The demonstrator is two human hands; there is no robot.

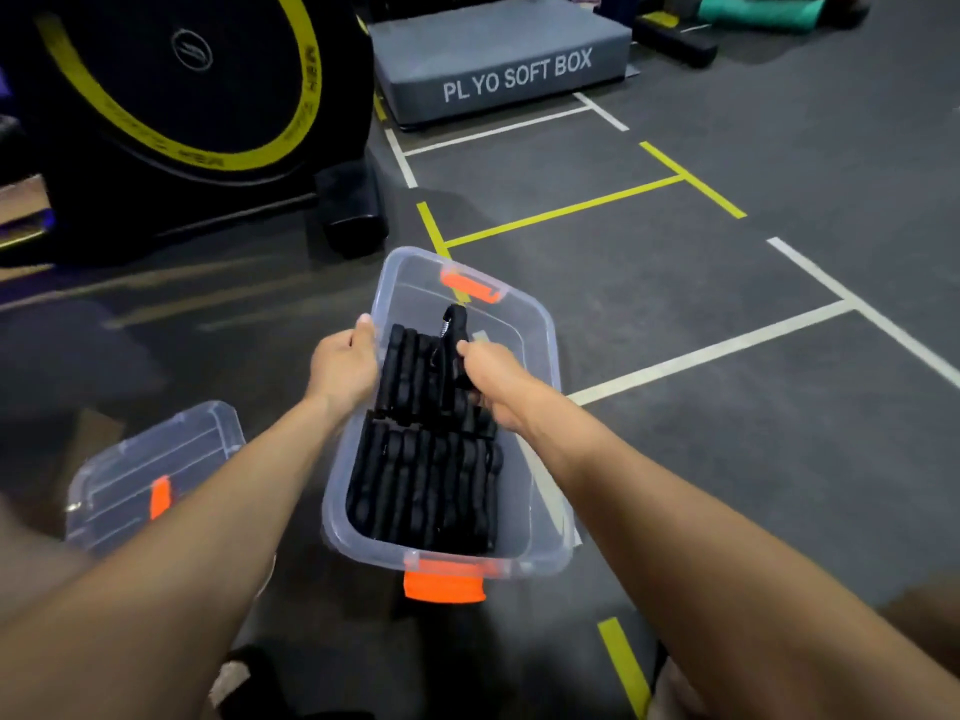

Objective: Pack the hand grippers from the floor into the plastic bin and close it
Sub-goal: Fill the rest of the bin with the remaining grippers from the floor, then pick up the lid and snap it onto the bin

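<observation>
A clear plastic bin (540, 350) with orange latches stands open on the dark floor in front of me. Several black hand grippers (421, 485) lie packed in rows inside it. My right hand (493, 379) is shut on one black hand gripper (454, 330), holding it above the far rows with its spring end up. My left hand (343, 368) rests on the bin's left rim, fingers against the stacked grippers there. The clear lid (135, 475) with an orange latch lies on the floor to the bin's left.
A grey plyo soft box (498, 59) sits farther ahead. A large black machine with a yellow-ringed wheel (176, 80) stands at the left, its foot (353, 210) near the bin. White and yellow tape lines cross the floor at the right.
</observation>
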